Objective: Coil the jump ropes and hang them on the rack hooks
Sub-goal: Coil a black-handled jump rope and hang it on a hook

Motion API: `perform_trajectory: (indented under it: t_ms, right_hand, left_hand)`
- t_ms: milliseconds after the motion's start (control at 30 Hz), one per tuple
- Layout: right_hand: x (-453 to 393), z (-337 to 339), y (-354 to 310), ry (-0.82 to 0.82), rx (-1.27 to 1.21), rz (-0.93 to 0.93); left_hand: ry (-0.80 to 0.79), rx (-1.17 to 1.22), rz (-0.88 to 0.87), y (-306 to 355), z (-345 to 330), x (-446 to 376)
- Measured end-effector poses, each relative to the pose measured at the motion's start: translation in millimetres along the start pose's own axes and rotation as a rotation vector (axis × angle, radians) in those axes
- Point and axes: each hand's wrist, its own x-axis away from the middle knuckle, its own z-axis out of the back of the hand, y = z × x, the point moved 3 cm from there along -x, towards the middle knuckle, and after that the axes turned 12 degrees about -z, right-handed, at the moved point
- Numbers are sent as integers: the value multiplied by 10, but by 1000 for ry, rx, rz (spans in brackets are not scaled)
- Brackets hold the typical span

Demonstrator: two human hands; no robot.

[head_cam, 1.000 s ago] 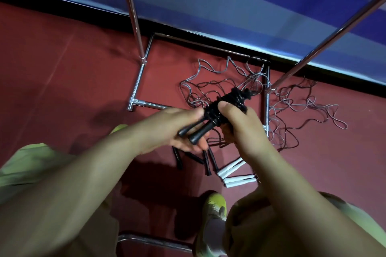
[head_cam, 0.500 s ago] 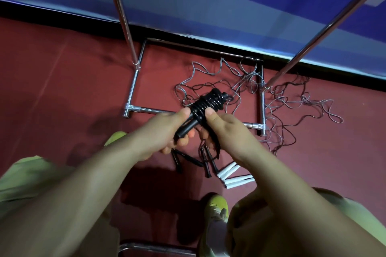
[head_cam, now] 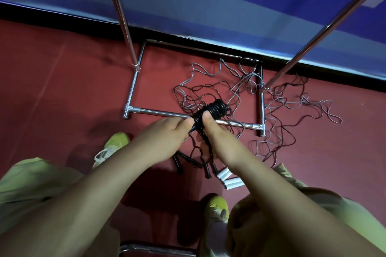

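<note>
In the middle of the frame the person holds a black jump rope wound into a tight bundle of thin cord (head_cam: 211, 113), with the cord wrapped many times around its own handles. The wrapping looks dense and even, and a loose black end hangs down from it between the two hands, so I judge that this coil is almost finished but not yet secured. The left hand (head_cam: 165, 137) is closed around the lower end of the bundle, with the thumb pressed on its side. The right hand (head_cam: 217, 137) pinches the bundle from the other side with the thumb on the coils; its other fingers are under the rope and I cannot tell exactly how they lie.

Nothing hangs on any hook in this view, and no hooks are visible, so the hanging step is not yet done. Much work is left, I think: a tangled heap of thin grey and dark ropes (head_cam: 271, 110) lies on the dark red floor (head_cam: 62, 89), in the centre right of the frame, over the chrome metal base bars of the rack (head_cam: 158, 112). Below the hands, several black handles (head_cam: 179, 162) and some white handles (head_cam: 229, 181) lie on the floor, just beside each other. Two shiny uprights of the rack rise toward the top of the frame.
</note>
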Motion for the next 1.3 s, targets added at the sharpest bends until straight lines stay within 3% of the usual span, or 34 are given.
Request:
perform_trajectory:
  t_ms: [133, 200, 400, 600, 700, 833, 1067, 1300]
  right_hand:
    - [-37, 19, 10, -64, -201, -36]
    - [-47, 38, 3, -59, -211, -28]
    - [10, 127, -70, -56, -466, 38]
    - [-1, 77, -20, -217, -562, 206]
    - [26, 79, -49, -318, -517, 316]
    - [4, 130, -95, -300, -315, 392]
    - [25, 148, -119, -175, -58, 357]
    - [6, 148, -134, -51, 35, 283]
  left_hand:
    - [-47, -176, -15, 65, -54, 36]
    - [-22, -145, -51, 62, -94, 29]
    - [-33, 511, 31, -20, -133, -22]
    - [-576, 1268, 143, 108, -368, 128]
    - [-624, 1475, 103, 161, -380, 182]
    - [-504, 1402, 182, 151, -316, 162]
    - [-264, 1126, 348, 47, -225, 105]
    - [-92, 993, 320, 53, -205, 57]
